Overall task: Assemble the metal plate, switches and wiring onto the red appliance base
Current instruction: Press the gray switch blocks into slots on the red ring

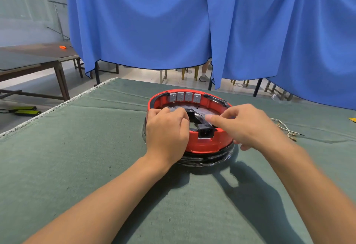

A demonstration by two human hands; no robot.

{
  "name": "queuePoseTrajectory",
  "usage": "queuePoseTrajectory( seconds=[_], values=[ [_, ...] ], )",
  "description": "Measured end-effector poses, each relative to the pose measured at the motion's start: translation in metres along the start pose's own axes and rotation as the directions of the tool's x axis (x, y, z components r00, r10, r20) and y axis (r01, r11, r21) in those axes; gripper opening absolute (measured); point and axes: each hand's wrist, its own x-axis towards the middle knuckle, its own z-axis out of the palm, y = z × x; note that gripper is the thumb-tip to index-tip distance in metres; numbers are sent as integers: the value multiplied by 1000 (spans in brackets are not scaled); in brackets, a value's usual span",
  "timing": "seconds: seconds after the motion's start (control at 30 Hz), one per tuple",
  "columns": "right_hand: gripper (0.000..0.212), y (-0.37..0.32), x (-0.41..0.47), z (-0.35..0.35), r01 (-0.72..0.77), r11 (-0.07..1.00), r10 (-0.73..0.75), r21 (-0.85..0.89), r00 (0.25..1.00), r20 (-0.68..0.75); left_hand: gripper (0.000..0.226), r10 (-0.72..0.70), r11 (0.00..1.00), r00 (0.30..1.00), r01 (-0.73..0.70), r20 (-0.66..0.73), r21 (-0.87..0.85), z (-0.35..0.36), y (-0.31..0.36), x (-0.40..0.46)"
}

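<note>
Four switches sit at the base's 12 o'clock; the plate lies inside. Your left hand grips the rim, your right hand hovers, fingers loose. Wires wait at 3 o'clock, unconnected.

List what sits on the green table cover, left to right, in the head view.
Left hand on the near-left rim → round red plastic appliance base with its black power socket facing the camera → right hand over the right rim → loose white wires with metal terminals lying on the green felt table cover.
</note>
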Motion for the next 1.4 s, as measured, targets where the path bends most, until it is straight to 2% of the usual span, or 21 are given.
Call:
queuePoseTrajectory(
  seconds=[0.07, 0.13, 0.3, 0.47, 0.77, 1.13, 1.23, 1.4],
  values=[
    [60, -2, 1, 6, -8, 979, -8, -205, 997, -77, 28, 0, 1000, 1000, 0, 5, 4, 0, 0, 0],
    [68, -2, 1, 9, 13, 961, -50, -276, 991, -125, 28, -2, 1000, 1000, 2, 9, 5, -1, -1, 0],
    [66, 5, 7, 16, 59, 996, -51, -74, 993, 107, 29, 1, 1000, 1000, -1, 4, 5, 0, -1, 0],
    [90, 9, 6, 21, 61, 995, -73, 81, 984, 162, 29, -5, 1000, 1000, 5, 9, 17, 0, -2, 0],
    [75, 4, 3, 17, 61, 991, -79, 121, 985, 156, 27, -1, 999, 1000, 1, 3, 34, -1, -3, 0],
    [64, 12, 9, 28, 98, 994, -101, 39, 989, 106, 27, -6, 999, 1000, 7, -13, 44, 3, -3, 0],
    [57, 16, 9, 30, 89, 995, -94, 40, 985, 142, 29, -10, 999, 1000, 10, 1, 35, 4, -4, 1],
    [44, 26, 14, 14, 81, 978, -130, 193, 958, 256, 27, 11, 1000, 1000, -11, -1, 22, 3, -2, -1]
  ],
)
